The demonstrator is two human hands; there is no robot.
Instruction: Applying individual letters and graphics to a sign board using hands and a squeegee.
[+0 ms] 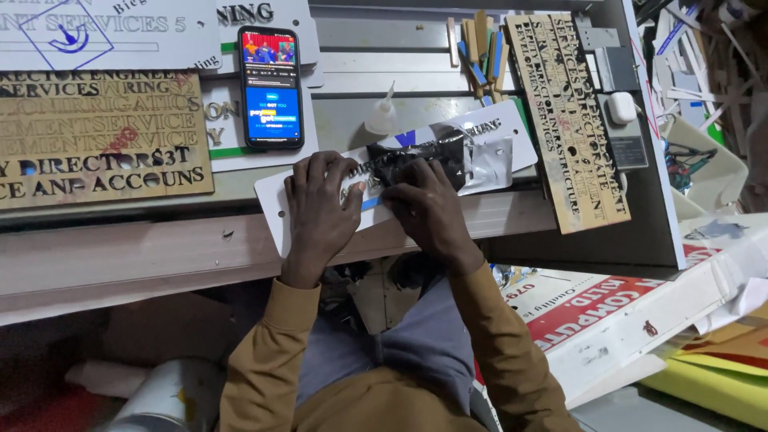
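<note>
While both hands press down near the middle of the frame, a long white sign plate lies slanted across the grey workbench, its lower left end under the fingers and its upper right end reaching toward the centre right. The left hand lies flat and spread on the plate's left part, fingers bent slightly, gripping nothing — just pushing down. The right hand sits just beside it, fingertips curled onto the edge of a shiny black film that covers the plate's middle; whether it pinches the film or only presses it I cannot tell. A clear, crinkled sheet lies just right of the black film on the plate.

Above the left hand, a phone with a lit screen rests on the bench. A small white glue bottle stands right of it, near the plate's upper edge. At the left of the frame lies a wooden board of cut-out letters, and a narrower one lies on end at the upper right. A red and white printed board leans at the lower right — below the bench.
</note>
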